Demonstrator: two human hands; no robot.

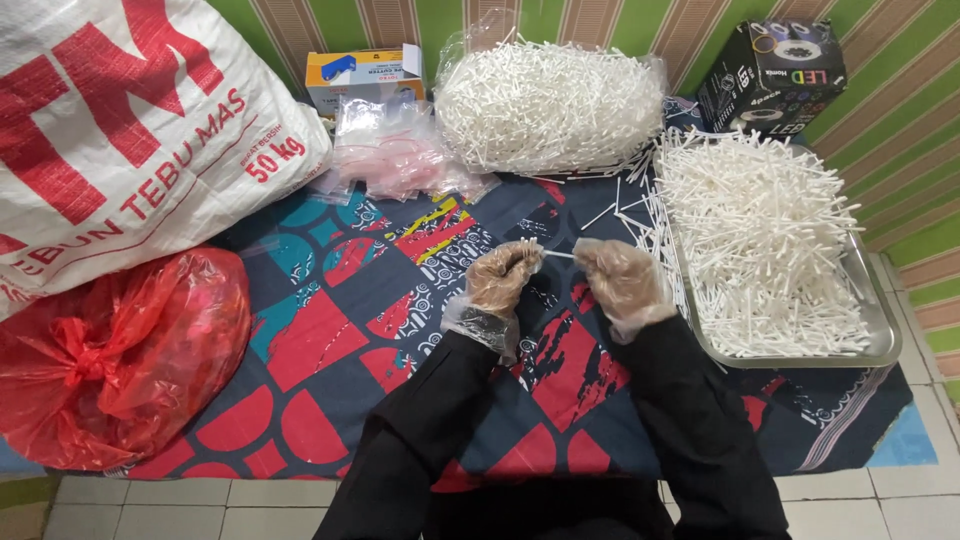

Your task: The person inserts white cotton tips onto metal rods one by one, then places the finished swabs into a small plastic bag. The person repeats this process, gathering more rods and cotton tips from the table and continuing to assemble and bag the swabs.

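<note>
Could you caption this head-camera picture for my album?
Gloved left hand and right hand hold white sticks beside a heaped metal tray.

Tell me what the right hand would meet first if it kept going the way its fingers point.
The right hand points left, toward the left hand, which holds a small bunch of white sticks. It would probably meet that hand or the sticks first; depth is unclear.

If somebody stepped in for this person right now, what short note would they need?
Left hand: gloved, closed on a small bunch of white sticks.
Right hand: gloved, pinching the other end of a stick held between both hands.
Supply: metal tray to the right, heaped with loose sticks; a clear bag of sticks beyond; some lie strewn on the patterned cloth.
Done: only this bunch gathered.
Left: nearly the whole tray.
</note>
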